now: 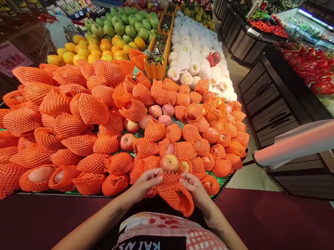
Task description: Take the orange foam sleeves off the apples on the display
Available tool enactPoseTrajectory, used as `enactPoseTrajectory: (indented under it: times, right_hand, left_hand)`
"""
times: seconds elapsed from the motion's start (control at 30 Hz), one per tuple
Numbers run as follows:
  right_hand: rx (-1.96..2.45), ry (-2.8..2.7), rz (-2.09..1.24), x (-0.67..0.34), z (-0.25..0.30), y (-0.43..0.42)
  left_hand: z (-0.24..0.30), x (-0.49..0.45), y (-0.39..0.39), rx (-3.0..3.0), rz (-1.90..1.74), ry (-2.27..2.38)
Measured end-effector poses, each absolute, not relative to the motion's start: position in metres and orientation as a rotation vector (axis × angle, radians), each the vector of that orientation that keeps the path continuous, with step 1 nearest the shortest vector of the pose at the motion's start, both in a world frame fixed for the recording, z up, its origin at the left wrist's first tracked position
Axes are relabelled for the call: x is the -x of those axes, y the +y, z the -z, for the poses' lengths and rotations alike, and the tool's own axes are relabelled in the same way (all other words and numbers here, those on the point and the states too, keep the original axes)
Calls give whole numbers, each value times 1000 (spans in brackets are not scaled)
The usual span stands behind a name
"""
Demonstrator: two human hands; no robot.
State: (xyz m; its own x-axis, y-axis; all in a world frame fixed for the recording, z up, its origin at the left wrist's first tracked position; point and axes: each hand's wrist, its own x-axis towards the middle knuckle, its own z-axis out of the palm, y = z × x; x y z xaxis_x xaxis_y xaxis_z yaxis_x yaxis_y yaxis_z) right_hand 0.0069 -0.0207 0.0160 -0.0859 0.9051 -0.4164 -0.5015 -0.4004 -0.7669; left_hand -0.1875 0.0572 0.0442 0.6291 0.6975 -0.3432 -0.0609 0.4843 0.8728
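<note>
A red-yellow apple (170,162) sits at the near edge of the display, half inside an orange foam net sleeve (176,192). My left hand (145,183) grips the sleeve's left side, fingers curled on the netting. On the right side, my right hand (195,189) pinches the same sleeve. The sleeve's loose end hangs toward my chest. Around it lie several apples in orange nets (94,110) and a few bare apples (155,111) near the middle of the tray.
The black display tray's rim (227,183) runs close to my body. Behind are yellow and green fruit (121,31), white-netted fruit (196,50) and an orange divider box (158,57). A roll of plastic bags (310,141) juts in at the right beside dark cabinets (269,106).
</note>
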Motion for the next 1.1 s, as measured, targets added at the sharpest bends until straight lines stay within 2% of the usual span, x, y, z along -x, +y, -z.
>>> enactPoseTrajectory:
  times: [0.1,0.3,0.37,0.47,0.57,0.73,0.83,1.1]
  right_hand:
    - [1179,-486,-1580,-8,0,-8]
    - [1520,-1007,-944,-12,2,18]
    - [1621,-1111,-825,-13,-3,29]
    - [1671,-1216,-804,-13,-4,44]
    - [1738,-1316,-776,-11,2,50]
    - [1847,-1445,-694,-7,5,43]
    - [1854,-1494,-681,-3,7,37]
    - [1684,-1516,-734,6,0,26]
  left_hand:
    - [-32,181,72,-1117,-662,898]
    - [-13,173,97,-1467,-739,1136]
    - [-11,170,105,-1542,-753,1220]
    - [-11,165,113,-1722,-658,1397]
    - [-13,163,115,-1937,-400,1576]
    - [-18,163,103,-2067,-137,1648]
    - [-20,164,94,-2061,-202,1631]
    - [-12,173,73,-1665,-754,1423]
